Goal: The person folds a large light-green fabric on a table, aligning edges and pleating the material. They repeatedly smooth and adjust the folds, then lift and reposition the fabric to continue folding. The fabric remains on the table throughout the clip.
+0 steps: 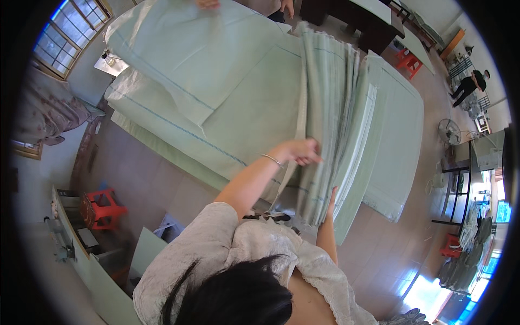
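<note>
Pale green woven plastic sheeting (260, 97) with blue stitched lines covers the surface before me. To its right leans a thick bundle of folded sheets (325, 89), layered edges facing up. My left hand (304, 152), a bangle on its wrist, is over the bundle's near left edge. It is blurred, with the fingers curled and the index finger pointing right; whether it grips a layer does not show. Against the bundle's lower right side lies my right hand (333, 199), a finger up along the layers and the rest hidden. White-edged folded sheets (359, 150) adjoin it on the right.
Across the sheeting, a co-worker's hand (208, 4) is at a raised upper layer. A wrapped pale green stack (396, 134) stands to the right. Red plastic stools (101, 209) and a standing fan (449, 131) are around. Another person (467, 85) stands far right.
</note>
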A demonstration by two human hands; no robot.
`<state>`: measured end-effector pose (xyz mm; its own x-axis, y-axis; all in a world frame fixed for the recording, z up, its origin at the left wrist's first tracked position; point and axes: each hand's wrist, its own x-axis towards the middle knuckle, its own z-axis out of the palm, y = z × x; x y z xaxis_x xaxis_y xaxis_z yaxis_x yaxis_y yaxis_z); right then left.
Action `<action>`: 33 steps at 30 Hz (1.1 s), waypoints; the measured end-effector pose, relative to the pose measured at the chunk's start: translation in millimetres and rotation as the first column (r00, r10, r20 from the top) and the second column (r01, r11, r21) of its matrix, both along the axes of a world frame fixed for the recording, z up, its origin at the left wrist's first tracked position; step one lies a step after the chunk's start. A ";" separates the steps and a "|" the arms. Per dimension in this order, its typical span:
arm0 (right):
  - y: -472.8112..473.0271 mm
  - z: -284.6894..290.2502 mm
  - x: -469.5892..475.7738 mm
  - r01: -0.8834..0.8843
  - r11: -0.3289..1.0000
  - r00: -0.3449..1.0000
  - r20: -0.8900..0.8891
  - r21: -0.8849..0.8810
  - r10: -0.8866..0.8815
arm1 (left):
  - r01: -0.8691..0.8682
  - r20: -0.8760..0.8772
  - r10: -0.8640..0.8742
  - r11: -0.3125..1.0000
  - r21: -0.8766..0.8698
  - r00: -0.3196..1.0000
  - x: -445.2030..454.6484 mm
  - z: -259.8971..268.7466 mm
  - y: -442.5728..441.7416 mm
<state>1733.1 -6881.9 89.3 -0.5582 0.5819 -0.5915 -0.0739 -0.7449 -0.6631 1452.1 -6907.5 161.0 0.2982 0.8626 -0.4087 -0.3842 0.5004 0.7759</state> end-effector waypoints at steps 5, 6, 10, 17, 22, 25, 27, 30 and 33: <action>35.2 -34.6 87.2 0.285 0.942 0.952 0.067 0.176 -0.300 | 0.370 -0.612 -0.051 0.835 0.407 0.789 133.3 8.7 70.8; 39.5 -42.8 108.4 0.329 0.937 0.935 0.094 0.122 -0.341 | 0.485 -0.733 0.097 0.690 0.537 0.673 139.1 14.2 70.1; 33.8 -40.8 158.5 0.395 0.901 0.753 0.499 0.177 -0.428 | 0.346 -0.643 0.024 0.827 0.442 0.766 52.0 54.8 -25.3; -47.7 54.2 -87.8 0.373 0.764 0.926 -0.153 0.527 -0.346 | -0.993 -0.430 0.903 0.043 0.114 -0.010 -170.6 88.8 -330.1; -80.0 11.1 -414.0 -0.453 0.528 0.882 0.449 0.719 0.144 | -0.926 -0.586 0.721 -0.232 0.299 -0.369 -262.0 51.6 -393.8; -88.6 -38.6 -542.6 -0.502 0.489 0.806 0.591 0.713 -0.033 | -0.927 -0.557 0.748 -0.220 0.303 -0.360 -336.0 27.2 -401.2; -94.3 -56.5 -576.6 -0.388 0.653 0.869 0.494 0.650 0.025 | -0.943 -0.519 0.793 -0.203 0.265 -0.317 -369.6 17.8 -404.5; -89.4 -37.2 -561.2 -0.309 0.853 0.940 0.274 0.422 0.205 | -0.953 -0.477 0.837 -0.158 0.260 -0.269 -405.4 31.8 -413.9; -61.0 19.7 -461.2 -0.290 0.791 0.956 0.137 0.538 0.258 | -0.960 -0.498 0.833 -0.130 0.246 -0.240 -408.8 57.5 -435.5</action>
